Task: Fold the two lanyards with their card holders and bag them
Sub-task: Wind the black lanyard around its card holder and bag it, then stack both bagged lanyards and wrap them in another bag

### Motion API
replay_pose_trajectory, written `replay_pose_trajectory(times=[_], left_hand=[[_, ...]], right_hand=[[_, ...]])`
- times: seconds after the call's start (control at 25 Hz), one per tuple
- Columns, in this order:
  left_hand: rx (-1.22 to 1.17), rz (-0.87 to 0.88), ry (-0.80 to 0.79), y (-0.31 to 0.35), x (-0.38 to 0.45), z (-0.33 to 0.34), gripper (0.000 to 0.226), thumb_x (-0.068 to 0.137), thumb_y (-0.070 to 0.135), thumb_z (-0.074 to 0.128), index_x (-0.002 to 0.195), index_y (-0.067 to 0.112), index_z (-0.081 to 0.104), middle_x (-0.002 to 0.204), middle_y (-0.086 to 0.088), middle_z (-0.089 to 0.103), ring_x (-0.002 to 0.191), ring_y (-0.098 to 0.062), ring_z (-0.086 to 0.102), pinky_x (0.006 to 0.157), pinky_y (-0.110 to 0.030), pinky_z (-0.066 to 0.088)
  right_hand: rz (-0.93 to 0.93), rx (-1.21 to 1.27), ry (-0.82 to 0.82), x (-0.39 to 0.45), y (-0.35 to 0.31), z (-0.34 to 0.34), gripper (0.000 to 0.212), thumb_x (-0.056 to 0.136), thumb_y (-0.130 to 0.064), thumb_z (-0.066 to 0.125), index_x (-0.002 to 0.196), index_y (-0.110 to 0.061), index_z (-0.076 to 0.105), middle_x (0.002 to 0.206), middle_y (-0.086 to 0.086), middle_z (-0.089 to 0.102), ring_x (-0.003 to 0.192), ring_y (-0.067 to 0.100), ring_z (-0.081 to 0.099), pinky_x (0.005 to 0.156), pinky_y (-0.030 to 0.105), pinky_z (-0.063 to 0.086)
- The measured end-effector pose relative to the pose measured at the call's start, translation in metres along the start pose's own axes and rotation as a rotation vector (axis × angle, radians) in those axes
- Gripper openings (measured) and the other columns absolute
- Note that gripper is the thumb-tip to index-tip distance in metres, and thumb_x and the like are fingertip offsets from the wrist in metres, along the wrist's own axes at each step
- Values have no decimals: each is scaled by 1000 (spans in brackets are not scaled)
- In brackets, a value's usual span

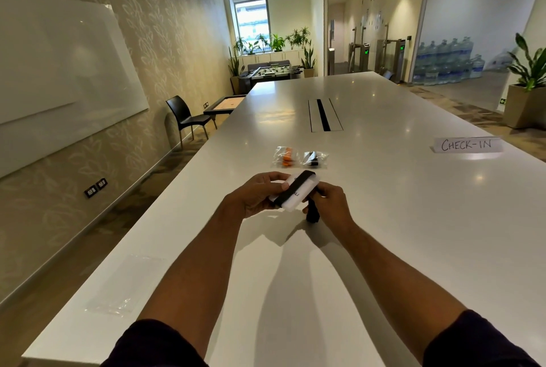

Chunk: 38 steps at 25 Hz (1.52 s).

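Above the white table (384,219), my left hand (257,194) grips a white card holder (304,189) with a black lanyard strap (295,188) laid across its face. My right hand (329,201) holds the holder's right side and the loose bundle of black strap (312,214) that hangs below it. Beyond my hands two clear bags lie on the table: one holds an orange lanyard (286,156), the other a black lanyard (312,158). An empty clear bag (124,287) lies flat near the table's left edge.
A white "CHECK-IN" sign (466,145) stands at the right of the table. A cable slot (323,115) sits in the table's middle. A black chair (184,117) stands by the left wall.
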<state>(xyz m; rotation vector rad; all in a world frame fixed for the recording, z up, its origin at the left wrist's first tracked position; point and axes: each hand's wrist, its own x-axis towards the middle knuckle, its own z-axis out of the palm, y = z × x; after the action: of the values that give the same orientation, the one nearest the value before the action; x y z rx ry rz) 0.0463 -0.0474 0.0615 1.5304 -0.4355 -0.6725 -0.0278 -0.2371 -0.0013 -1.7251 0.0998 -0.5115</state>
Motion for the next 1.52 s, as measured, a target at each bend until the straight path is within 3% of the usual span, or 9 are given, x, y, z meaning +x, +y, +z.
replay_pose_trajectory(times=[0.24,0.44,0.56,0.68,0.84,1.08,1.32,1.44,1.52], left_hand=[[-15,126,269,3,8,17,17,93,9,66,105,15,56,94,-11,71,84,-24,70,72,-36,58],[-56,115,454,-3,15,20,24,93,10,68,112,9,52,112,-20,67,97,-34,66,85,-46,54],[-71,87,514,-11,17,20,28,92,11,69,114,6,52,112,-22,65,97,-35,65,81,-46,56],[-77,63,536,-16,17,17,25,91,12,71,108,7,53,102,-20,66,79,-29,63,63,-36,53],[-5,24,541,-20,16,10,25,91,16,71,105,11,52,102,-19,68,74,-25,64,51,-28,48],[85,-7,567,-28,13,7,24,88,14,72,102,12,52,97,-17,70,64,-22,65,44,-24,44],[214,-39,439,-32,6,11,20,81,1,63,90,14,53,77,-16,65,54,-18,54,49,-26,39],[210,-35,318,-35,-1,10,18,87,6,67,100,13,56,70,-10,63,52,-15,49,52,-26,41],[209,-43,239,-37,-7,8,23,90,8,67,110,12,57,76,-11,64,59,-18,50,56,-27,42]], right_hand=[[14,15,-245,-13,2,28,11,104,-14,54,109,-15,64,79,0,70,59,1,58,62,16,47],[92,89,-372,-17,-3,29,26,105,-34,53,113,-12,61,68,-4,60,59,3,54,62,15,46],[130,135,-394,-16,-4,25,30,106,-30,52,118,-5,62,68,-1,53,56,4,49,58,17,43],[164,140,-442,-17,-3,21,31,107,-32,50,112,-10,71,64,-3,52,49,3,45,50,15,39],[149,95,-457,-20,-8,18,32,103,-39,57,105,-14,77,68,-1,59,57,8,51,54,18,43],[-158,-131,-238,-12,-22,24,27,93,-35,72,93,-9,79,93,-4,54,72,7,55,66,17,44],[-131,-127,-249,3,-24,19,23,94,-23,72,112,-10,77,112,5,66,98,19,67,88,24,53],[-151,-225,-201,8,-17,18,22,91,-11,73,112,-13,78,114,4,66,100,18,63,85,17,47],[-172,-266,-160,10,-11,16,19,91,-12,74,108,-16,80,108,1,68,102,18,60,87,25,46]])
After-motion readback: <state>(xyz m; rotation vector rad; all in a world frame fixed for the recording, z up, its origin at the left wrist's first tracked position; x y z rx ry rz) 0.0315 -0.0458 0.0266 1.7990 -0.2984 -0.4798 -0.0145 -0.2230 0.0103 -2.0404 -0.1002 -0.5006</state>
